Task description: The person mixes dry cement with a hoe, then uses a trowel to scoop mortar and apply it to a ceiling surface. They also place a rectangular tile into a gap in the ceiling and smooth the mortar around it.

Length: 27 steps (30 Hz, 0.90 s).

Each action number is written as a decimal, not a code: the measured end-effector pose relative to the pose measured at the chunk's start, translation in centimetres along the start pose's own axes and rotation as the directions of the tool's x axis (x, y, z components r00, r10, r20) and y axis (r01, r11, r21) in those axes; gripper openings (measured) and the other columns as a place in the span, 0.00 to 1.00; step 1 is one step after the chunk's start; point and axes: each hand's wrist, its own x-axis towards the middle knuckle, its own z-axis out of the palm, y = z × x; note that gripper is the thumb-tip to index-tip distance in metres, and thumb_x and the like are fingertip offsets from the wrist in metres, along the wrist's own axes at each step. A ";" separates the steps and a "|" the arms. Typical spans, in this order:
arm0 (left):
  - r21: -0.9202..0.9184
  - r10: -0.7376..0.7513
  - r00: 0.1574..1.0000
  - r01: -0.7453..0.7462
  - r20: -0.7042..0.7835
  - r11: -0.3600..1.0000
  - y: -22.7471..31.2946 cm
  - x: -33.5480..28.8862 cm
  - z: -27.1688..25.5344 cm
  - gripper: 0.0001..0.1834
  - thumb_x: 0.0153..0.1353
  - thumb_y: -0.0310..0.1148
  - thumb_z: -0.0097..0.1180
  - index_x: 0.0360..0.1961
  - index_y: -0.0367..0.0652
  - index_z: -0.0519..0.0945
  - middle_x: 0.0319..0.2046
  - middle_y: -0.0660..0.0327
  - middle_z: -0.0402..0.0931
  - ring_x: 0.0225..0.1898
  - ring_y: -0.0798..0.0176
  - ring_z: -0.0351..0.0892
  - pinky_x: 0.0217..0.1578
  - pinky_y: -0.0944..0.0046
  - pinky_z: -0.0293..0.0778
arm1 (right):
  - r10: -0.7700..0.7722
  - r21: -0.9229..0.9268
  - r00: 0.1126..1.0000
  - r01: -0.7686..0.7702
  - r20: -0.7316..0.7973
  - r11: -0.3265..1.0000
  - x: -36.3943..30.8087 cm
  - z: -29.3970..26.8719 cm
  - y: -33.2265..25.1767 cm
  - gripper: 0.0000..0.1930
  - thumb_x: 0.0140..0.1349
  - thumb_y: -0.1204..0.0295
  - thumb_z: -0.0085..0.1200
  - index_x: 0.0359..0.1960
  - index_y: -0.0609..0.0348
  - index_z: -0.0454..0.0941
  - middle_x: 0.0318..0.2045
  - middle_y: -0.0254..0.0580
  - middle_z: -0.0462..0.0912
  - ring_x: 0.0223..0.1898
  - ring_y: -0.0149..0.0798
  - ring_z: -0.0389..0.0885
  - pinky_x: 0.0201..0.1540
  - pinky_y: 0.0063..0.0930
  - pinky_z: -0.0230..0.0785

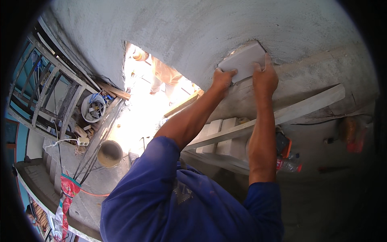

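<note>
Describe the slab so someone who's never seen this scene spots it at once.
Start at the rough grey wall across the top and go right of its bright opening. There, the slab sits between the left hand and the right hand. Unlike the pale blocks lower down, this one is flat, smooth and held up in both hands.

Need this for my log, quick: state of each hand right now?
Left hand: holding the pale block at its left end.
Right hand: holding the same pale block at its right end.

Blown-out glare through the opening (139,103), dim shadowy lower right
</note>
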 end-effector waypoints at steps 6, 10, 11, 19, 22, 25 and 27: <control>-0.240 0.059 0.998 -0.055 0.009 0.969 -2.1 0.0 -0.8 0.18 0.60 0.23 0.57 0.52 0.33 0.73 0.40 0.60 0.77 0.36 0.65 0.75 0.34 0.65 0.73 | -0.013 0.006 1.000 0.013 -0.025 1.000 0.1 0.3 0.3 0.30 0.65 0.63 0.57 0.68 0.54 0.69 0.48 0.56 0.84 0.48 0.53 0.84 0.53 0.42 0.73; -0.435 0.055 0.995 -0.015 0.080 0.900 -3.3 -0.2 -1.6 0.19 0.59 0.19 0.51 0.52 0.36 0.75 0.36 0.64 0.76 0.34 0.71 0.73 0.34 0.70 0.72 | 0.011 0.029 0.997 -0.009 -0.071 1.000 0.0 0.8 0.2 0.30 0.63 0.62 0.60 0.68 0.51 0.71 0.43 0.52 0.85 0.43 0.48 0.85 0.50 0.39 0.73; -0.463 0.036 0.996 0.004 0.079 0.886 -3.3 -0.2 -1.8 0.19 0.58 0.18 0.49 0.53 0.37 0.75 0.35 0.65 0.76 0.33 0.72 0.72 0.34 0.71 0.72 | 0.065 0.055 0.998 -0.064 -0.022 0.996 -0.1 0.6 -0.3 0.30 0.63 0.61 0.60 0.68 0.51 0.71 0.44 0.53 0.85 0.44 0.48 0.85 0.51 0.39 0.73; -0.487 0.064 0.985 0.022 0.161 0.873 -1.8 -1.9 -1.2 0.20 0.61 0.18 0.49 0.55 0.41 0.75 0.34 0.69 0.70 0.34 0.74 0.69 0.36 0.73 0.71 | -0.008 0.073 0.999 0.011 -0.049 0.997 -0.1 0.2 0.1 0.30 0.64 0.64 0.57 0.68 0.56 0.69 0.46 0.56 0.85 0.48 0.53 0.85 0.53 0.42 0.73; -0.497 0.034 0.985 0.057 0.171 0.866 -2.4 -1.2 -1.9 0.19 0.62 0.20 0.51 0.55 0.41 0.75 0.35 0.69 0.70 0.36 0.73 0.69 0.39 0.72 0.72 | 0.043 0.121 0.999 -0.042 -0.006 0.992 0.1 0.0 0.0 0.29 0.63 0.64 0.58 0.67 0.55 0.71 0.41 0.53 0.86 0.42 0.51 0.86 0.50 0.41 0.74; -0.511 -0.030 0.993 0.084 0.113 0.855 -3.0 -1.2 -2.5 0.22 0.63 0.28 0.57 0.59 0.41 0.72 0.42 0.64 0.70 0.44 0.67 0.71 0.45 0.66 0.72 | 0.049 0.192 0.999 -0.043 -0.023 0.980 0.1 -0.1 0.2 0.27 0.62 0.63 0.59 0.63 0.56 0.74 0.35 0.49 0.86 0.37 0.48 0.85 0.46 0.40 0.75; -0.496 -0.085 0.993 0.113 0.080 0.861 -3.0 -2.2 -2.5 0.27 0.64 0.38 0.59 0.62 0.41 0.69 0.50 0.58 0.69 0.51 0.60 0.70 0.50 0.59 0.71 | 0.046 0.240 0.998 -0.036 -0.037 0.970 -0.3 -0.8 0.0 0.24 0.62 0.63 0.59 0.60 0.57 0.77 0.32 0.48 0.85 0.34 0.47 0.85 0.44 0.40 0.75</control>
